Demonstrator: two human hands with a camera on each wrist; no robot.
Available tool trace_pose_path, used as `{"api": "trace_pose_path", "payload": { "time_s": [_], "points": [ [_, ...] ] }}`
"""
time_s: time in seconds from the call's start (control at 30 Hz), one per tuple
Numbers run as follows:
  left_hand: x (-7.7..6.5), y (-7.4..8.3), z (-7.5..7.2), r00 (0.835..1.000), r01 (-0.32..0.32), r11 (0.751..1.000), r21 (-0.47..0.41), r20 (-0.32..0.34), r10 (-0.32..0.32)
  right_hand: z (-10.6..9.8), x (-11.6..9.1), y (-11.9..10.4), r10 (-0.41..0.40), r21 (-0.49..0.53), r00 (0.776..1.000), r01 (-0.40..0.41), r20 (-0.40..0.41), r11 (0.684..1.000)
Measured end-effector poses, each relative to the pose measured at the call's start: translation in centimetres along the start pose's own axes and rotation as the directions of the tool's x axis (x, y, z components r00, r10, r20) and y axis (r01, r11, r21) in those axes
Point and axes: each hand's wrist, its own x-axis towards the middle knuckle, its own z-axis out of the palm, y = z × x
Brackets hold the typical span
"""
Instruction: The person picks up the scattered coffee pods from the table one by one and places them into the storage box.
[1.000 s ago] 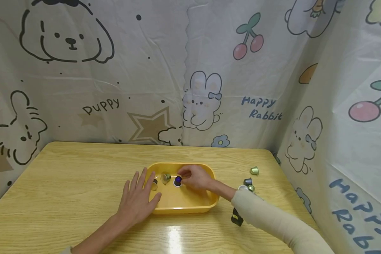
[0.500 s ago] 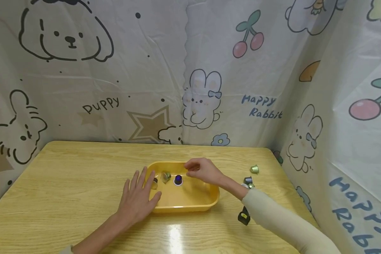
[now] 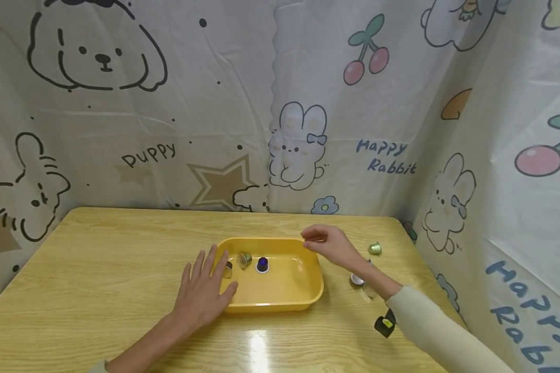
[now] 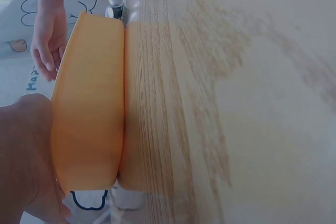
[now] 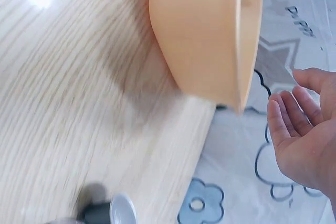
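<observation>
A yellow plastic tray (image 3: 273, 306) stands on the table with several coffee capsules in it. The dark purple capsule (image 3: 262, 265) sits on its white rim, and a greenish-gold capsule (image 3: 244, 260) lies tipped to its left. A dark capsule (image 3: 227, 269) at the tray's left end is partly covered by fingers. My left hand (image 3: 203, 292) rests flat at the tray's left rim, fingers spread. Above the tray's right rim hovers my right hand (image 3: 332, 246), with nothing in its loosely bent fingers, as the right wrist view (image 5: 302, 124) also shows.
Right of the tray, a green capsule (image 3: 375, 248) lies apart near the table's right edge. More capsules, one with a silver lid (image 3: 357, 280), lie partly hidden below my right forearm. A black wrist device (image 3: 385, 325) shows by the right sleeve. Printed cloth hangs behind.
My right hand has drawn away from the purple capsule, moving right and up to the tray's right rim. The purple capsule stays standing in the tray. My left hand has not moved.
</observation>
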Motion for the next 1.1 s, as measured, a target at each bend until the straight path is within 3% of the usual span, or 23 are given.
{"api": "trace_pose_path", "payload": {
  "time_s": [0.47,0.77,1.1],
  "points": [
    [0.0,-0.1,0.1,1.000,0.001,1.000,0.005,0.002,-0.001,-5.1,-3.8,2.0,0.072,0.003,0.989,-0.072,-0.130,0.997],
    [0.0,-0.2,0.2,1.000,0.005,1.000,0.011,0.009,-0.005,-6.7,-6.4,4.3,0.119,0.032,0.975,-0.115,-0.187,0.993],
    [0.0,0.1,0.0,1.000,0.011,1.000,0.007,0.019,-0.011,-7.2,-10.2,6.7,0.210,0.126,0.949,-0.184,-0.235,0.975]
  ]
}}
